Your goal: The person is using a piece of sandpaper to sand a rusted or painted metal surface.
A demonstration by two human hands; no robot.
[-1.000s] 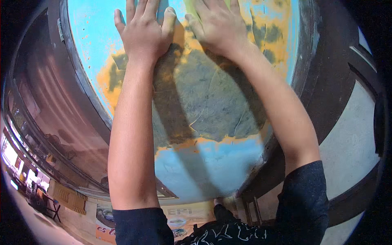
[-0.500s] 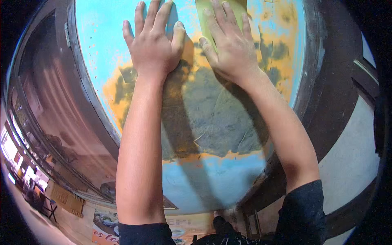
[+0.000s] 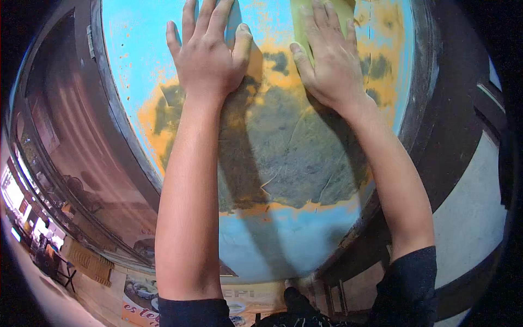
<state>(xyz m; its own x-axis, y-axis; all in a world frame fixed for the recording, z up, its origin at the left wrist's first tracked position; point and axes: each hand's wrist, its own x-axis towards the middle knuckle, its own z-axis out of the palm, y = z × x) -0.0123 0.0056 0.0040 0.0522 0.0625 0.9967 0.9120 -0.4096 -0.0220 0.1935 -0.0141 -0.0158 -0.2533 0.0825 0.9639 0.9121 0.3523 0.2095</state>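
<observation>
Hands lie flat and spread against a blue painted panel (image 3: 163, 71), both arms reaching up from the lower edge of the head view.

Left hand (image 3: 210, 52): open, fingers fanned, palm pressed on the panel at the upper margin of the worn grey patch (image 3: 289, 152). It grips nothing.

Right hand (image 3: 327, 60): open, fingers extended, laid over a yellowish sanding sheet (image 3: 305, 16) that shows above and beside the fingers. The sheet is pinned flat under the palm and fingers, not pinched. Its upper end runs out of view, so its full shape cannot be told.

Hands are apart, with a strip of orange undercoat (image 3: 267, 73) between them, just above the grey patch.

Panel condition: the grey patch occupies the centre, bare and scored with fine scratch lines. An orange fringe rings the patch on all sides, widest to its upper right. Sound blue paint remains left of, above and below the patch.

Surround: a dark frame (image 3: 430, 109) borders the panel to the right of the patch, a brown glossy surface (image 3: 76, 141) lies to its left, and a pale wall (image 3: 468, 207) lies beyond the frame. Dark sleeves (image 3: 408, 283) cover both upper arms.
</observation>
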